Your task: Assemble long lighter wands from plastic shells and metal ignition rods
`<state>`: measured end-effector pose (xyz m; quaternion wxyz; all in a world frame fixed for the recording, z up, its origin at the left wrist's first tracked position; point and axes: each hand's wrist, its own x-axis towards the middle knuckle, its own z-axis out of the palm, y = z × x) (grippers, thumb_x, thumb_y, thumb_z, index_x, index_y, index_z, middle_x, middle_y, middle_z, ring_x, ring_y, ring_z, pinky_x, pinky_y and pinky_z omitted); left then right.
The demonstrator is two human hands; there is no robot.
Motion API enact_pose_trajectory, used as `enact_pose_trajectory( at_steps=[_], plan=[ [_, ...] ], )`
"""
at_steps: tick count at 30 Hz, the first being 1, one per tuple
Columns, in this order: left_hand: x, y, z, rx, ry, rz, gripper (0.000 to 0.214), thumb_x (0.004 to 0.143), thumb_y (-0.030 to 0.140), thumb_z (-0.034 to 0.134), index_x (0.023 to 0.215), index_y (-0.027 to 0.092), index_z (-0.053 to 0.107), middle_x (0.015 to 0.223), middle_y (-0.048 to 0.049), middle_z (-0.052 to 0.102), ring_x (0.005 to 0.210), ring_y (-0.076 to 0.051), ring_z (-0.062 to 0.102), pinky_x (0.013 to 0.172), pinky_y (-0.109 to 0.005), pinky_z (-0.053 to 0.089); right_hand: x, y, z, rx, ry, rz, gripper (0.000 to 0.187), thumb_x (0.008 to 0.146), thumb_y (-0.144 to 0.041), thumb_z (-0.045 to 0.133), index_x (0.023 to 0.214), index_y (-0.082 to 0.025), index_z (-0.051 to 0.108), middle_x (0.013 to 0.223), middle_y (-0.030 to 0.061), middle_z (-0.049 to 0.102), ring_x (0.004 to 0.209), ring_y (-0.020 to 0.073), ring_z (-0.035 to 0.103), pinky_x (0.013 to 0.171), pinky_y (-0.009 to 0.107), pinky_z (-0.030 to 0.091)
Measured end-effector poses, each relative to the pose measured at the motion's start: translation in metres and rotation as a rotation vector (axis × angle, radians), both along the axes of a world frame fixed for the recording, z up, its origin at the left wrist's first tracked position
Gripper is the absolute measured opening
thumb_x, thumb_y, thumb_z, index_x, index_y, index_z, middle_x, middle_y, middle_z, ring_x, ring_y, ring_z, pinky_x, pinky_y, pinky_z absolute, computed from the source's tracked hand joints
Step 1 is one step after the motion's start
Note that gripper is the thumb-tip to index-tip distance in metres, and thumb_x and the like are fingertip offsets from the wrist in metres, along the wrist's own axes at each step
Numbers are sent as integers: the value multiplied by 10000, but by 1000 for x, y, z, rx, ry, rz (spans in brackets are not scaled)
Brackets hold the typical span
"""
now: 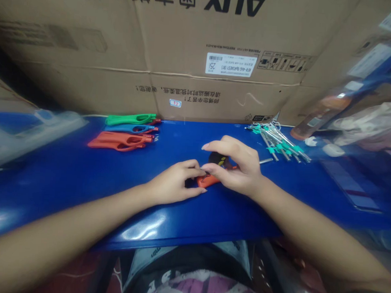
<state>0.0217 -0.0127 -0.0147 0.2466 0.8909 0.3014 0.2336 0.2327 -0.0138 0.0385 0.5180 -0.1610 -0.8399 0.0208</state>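
Note:
An orange lighter casing (208, 180) lies on the blue table below the cardboard box. My left hand (178, 181) is closed around its left end, fingertips and thumb gripping it. Over the casing, my right hand (239, 164) curls its fingers around a short black tool with yellow marks (218, 159). Its thumb reaches down to the casing near my left fingertips. The tool's lower end and much of the casing are hidden by the fingers. A thin metal tube (265, 161) sticks out just right of my right hand.
Several red casings (116, 141), a blue casing (128, 128) and a green casing (129, 118) lie left. Metal tubes with teal parts and wires (278, 140) are piled right. A large cardboard box (174, 57) stands behind. A phone (352, 185) and a bottle (319, 116) are farther right.

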Motion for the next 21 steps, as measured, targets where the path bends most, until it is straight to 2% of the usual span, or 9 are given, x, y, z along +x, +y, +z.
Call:
enact_pose_trajectory(
  at_steps=[4,6,7,10,12,14,17,19,21],
  plan=[
    [1,-1,2,14,-9,-6,313,894,333,727,1168,182,729,1069,-78,658,942,-214,660,841,-350,557,0,-3,1,-286,-23,158,349,1063,-240,376,1358,-189,555,1130,92,711,873,154,687,787,322,590],
    [1,-1,2,14,-22,-12,287,898,329,722,1143,181,733,1082,-79,663,972,-220,662,864,-353,557,-1,-4,2,-349,-6,188,319,1055,-249,413,1331,-186,560,1113,86,708,858,147,696,747,296,592],
    [1,-1,2,13,-29,-12,263,897,327,721,1116,182,738,1081,-76,667,975,-220,663,874,-356,556,-2,-4,1,-328,4,171,279,1037,-265,475,1282,-190,585,1088,78,710,823,144,691,711,284,587],
    [1,-1,1,-2,-30,-3,209,889,317,724,1052,188,744,1039,-62,676,931,-208,664,863,-356,557,-3,-2,-1,-144,34,42,205,942,-281,667,1132,-209,638,981,48,712,726,141,647,649,279,565],
    [1,-1,1,-2,-25,-1,226,884,316,730,1074,194,742,1026,-57,675,913,-205,662,845,-353,558,-3,-1,-3,-69,40,-17,229,922,-276,693,1137,-218,639,970,43,715,722,145,638,667,291,570],
    [1,-1,1,7,-30,-7,273,884,324,731,1125,197,736,1039,-60,667,921,-207,660,845,-351,558,-2,-2,-5,-127,31,5,275,979,-275,596,1249,-220,605,1038,59,718,762,152,660,697,306,585],
    [1,-1,2,12,-28,-11,300,887,325,728,1155,189,732,1026,-61,651,914,-203,653,850,-347,557,-1,-4,-7,-331,3,120,395,1049,-261,412,1434,-213,483,1123,85,708,849,163,699,737,326,605],
    [1,0,1,10,-29,-10,285,891,324,724,1139,183,733,1044,-67,652,928,-206,654,863,-352,554,-2,-3,-9,-372,12,167,411,1047,-266,428,1453,-209,466,1173,98,701,864,164,710,731,321,610],
    [1,0,0,6,-29,-10,264,893,322,722,1119,186,734,1074,-73,659,956,-214,658,877,-359,549,-2,-1,-12,-315,39,143,395,1012,-271,539,1404,-224,519,1203,93,702,823,153,709,681,293,602]
  ],
)
